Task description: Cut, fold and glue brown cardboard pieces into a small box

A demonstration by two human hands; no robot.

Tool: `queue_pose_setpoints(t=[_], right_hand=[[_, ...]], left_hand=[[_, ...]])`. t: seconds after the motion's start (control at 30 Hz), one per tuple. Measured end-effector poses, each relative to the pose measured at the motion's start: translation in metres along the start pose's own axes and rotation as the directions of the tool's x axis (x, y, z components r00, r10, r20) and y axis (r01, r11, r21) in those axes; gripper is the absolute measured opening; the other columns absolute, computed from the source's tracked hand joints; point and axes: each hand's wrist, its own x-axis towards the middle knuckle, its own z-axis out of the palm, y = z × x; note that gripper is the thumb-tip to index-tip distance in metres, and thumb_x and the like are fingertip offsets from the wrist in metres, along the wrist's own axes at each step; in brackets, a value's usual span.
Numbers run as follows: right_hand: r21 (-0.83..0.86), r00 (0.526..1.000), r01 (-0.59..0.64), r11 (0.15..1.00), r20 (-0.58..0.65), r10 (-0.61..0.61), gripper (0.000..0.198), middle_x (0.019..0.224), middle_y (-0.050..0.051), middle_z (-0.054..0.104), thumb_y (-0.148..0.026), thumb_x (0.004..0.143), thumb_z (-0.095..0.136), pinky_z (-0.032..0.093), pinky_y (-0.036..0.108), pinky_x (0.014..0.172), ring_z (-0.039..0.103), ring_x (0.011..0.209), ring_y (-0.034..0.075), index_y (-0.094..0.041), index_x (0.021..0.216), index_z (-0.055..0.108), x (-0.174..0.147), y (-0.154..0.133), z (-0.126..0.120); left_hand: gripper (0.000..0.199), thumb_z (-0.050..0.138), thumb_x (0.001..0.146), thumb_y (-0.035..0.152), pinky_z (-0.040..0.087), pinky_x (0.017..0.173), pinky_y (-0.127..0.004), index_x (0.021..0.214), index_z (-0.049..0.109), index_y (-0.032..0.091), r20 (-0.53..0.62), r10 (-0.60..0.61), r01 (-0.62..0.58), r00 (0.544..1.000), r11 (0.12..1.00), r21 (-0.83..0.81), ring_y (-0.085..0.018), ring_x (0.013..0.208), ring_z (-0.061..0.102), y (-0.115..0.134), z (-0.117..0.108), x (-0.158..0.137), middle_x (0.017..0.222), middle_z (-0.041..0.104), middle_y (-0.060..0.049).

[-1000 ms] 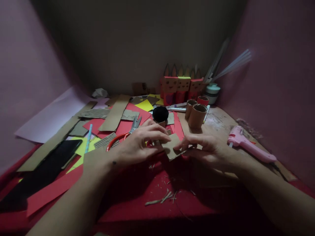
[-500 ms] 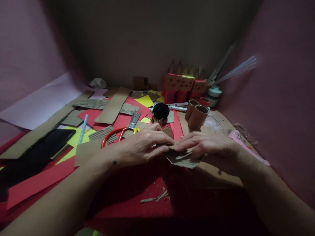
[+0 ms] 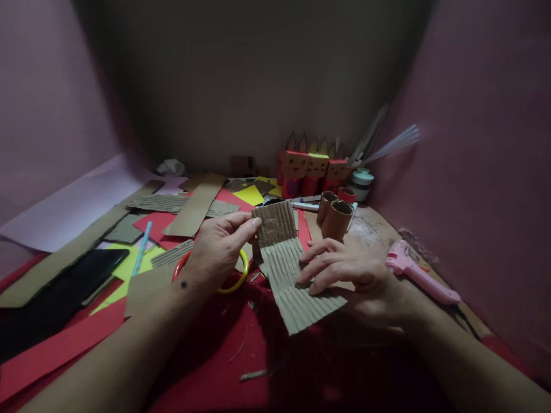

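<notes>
Head camera view: both hands hold a strip of corrugated cardboard point(image 3: 287, 269) above the red-covered table point(image 3: 206, 355). The left hand point(image 3: 217, 246) pinches the strip's upper end between thumb and fingers, bending it upward. The right hand point(image 3: 344, 269) lies with spread fingers pressing on the strip's right edge, its thumb hidden beneath. Orange-handled scissors point(image 3: 230, 278) lie just under the left hand. Cardboard tubes point(image 3: 336, 215) stand beyond the strip, and a pink glue gun point(image 3: 417, 275) rests to the right.
</notes>
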Motion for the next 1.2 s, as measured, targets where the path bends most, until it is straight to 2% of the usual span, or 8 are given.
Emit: queue_pose_setpoints(t=[0.3, 0.47, 0.57, 0.7, 0.8, 0.87, 1.03, 1.2], right_hand=[[-0.112, 0.995, -0.095, 0.989, -0.022, 0.093, 0.037, 0.113, 0.005, 0.068, 0.008, 0.08, 0.054, 0.039, 0.043, 0.102, 0.054, 0.108, 0.02, -0.021, 0.093, 0.073, -0.002, 0.0, 0.002], [-0.013, 0.972, -0.114, 0.993, -0.208, 0.109, 0.028, 0.111, 0.004, 0.071, 0.0, 0.081, 0.064, 0.044, 0.042, 0.097, 0.057, 0.107, 0.021, -0.024, 0.094, 0.072, -0.003, 0.007, 0.007], [0.143, 0.932, -0.157, 0.977, -0.305, 0.195, 0.017, 0.103, 0.004, 0.073, -0.013, 0.086, 0.067, 0.049, 0.042, 0.092, 0.063, 0.101, 0.022, -0.025, 0.098, 0.072, -0.003, 0.007, 0.009], [0.379, 0.878, -0.241, 0.894, -0.308, 0.367, 0.015, 0.092, 0.002, 0.074, -0.017, 0.091, 0.064, 0.054, 0.036, 0.082, 0.069, 0.087, 0.018, -0.027, 0.096, 0.074, -0.003, 0.009, 0.014], [0.536, 0.824, -0.189, 0.823, -0.369, 0.429, 0.019, 0.092, -0.001, 0.074, -0.016, 0.087, 0.067, 0.055, 0.031, 0.081, 0.068, 0.086, 0.014, -0.03, 0.099, 0.074, -0.001, 0.012, 0.016], [0.621, 0.76, -0.127, 0.774, -0.44, 0.478, 0.024, 0.094, -0.002, 0.074, -0.017, 0.081, 0.071, 0.055, 0.027, 0.078, 0.066, 0.085, 0.013, -0.03, 0.101, 0.074, 0.002, 0.013, 0.016], [0.713, 0.639, -0.025, 0.7, -0.527, 0.56, 0.023, 0.088, -0.002, 0.069, -0.018, 0.074, 0.072, 0.05, 0.019, 0.055, 0.061, 0.072, 0.01, -0.026, 0.096, 0.073, 0.011, 0.011, 0.01], [0.734, 0.625, -0.05, 0.678, -0.506, 0.594, 0.015, 0.08, -0.003, 0.066, -0.02, 0.076, 0.07, 0.046, 0.02, 0.042, 0.056, 0.05, 0.007, -0.023, 0.091, 0.069, 0.011, 0.013, 0.009]], left_hand=[[0.025, 0.061, 0.084, 0.03, 0.038, 0.061, -0.025, 0.062, 0.062, 0.018, -0.027, 0.018, -0.02, 0.999, 0.995, -0.1, -0.011, 0.061, 0.049, -0.007, -0.003, 0.004, 0.061, 0.056, 0.002], [0.019, 0.057, 0.087, 0.028, 0.035, 0.048, -0.023, 0.07, 0.06, 0.019, -0.055, -0.018, 0.004, 0.998, 0.971, -0.241, -0.009, 0.047, 0.047, 0.002, 0.0, 0.001, 0.053, 0.055, 0.004], [0.019, 0.057, 0.086, 0.026, 0.034, 0.045, -0.021, 0.069, 0.058, 0.018, -0.042, -0.023, 0.011, 0.999, 0.963, -0.269, -0.007, 0.044, 0.046, 0.003, 0.002, 0.0, 0.053, 0.053, 0.005], [0.015, 0.06, 0.084, 0.025, 0.036, 0.045, -0.019, 0.071, 0.06, 0.016, 0.022, -0.016, 0.021, 1.0, 0.959, -0.283, -0.006, 0.045, 0.047, -0.001, 0.003, 0.003, 0.058, 0.055, 0.004], [0.011, 0.063, 0.082, 0.027, 0.038, 0.046, -0.02, 0.085, 0.063, 0.016, 0.058, -0.067, 0.081, 0.996, 0.952, -0.294, -0.007, 0.048, 0.049, -0.003, 0.004, 0.002, 0.064, 0.06, 0.002], [0.019, 0.065, 0.082, 0.027, 0.042, 0.05, -0.02, 0.098, 0.063, 0.016, 0.061, -0.075, 0.089, 0.995, 0.958, -0.273, -0.009, 0.053, 0.053, -0.002, 0.004, 0.0, 0.068, 0.064, 0.001], [0.024, 0.064, 0.085, 0.03, 0.049, 0.066, -0.021, 0.108, 0.066, 0.023, 0.143, 0.045, -0.016, 0.989, 0.979, -0.203, -0.009, 0.07, 0.058, 0.004, 0.003, -0.007, 0.091, 0.066, 0.0], [0.036, 0.067, 0.082, 0.034, 0.047, 0.058, -0.023, 0.116, 0.064, 0.022, 0.263, 0.023, 0.02, 0.965, 0.987, -0.157, -0.01, 0.065, 0.056, 0.004, 0.007, -0.008, 0.091, 0.061, 0.0]])
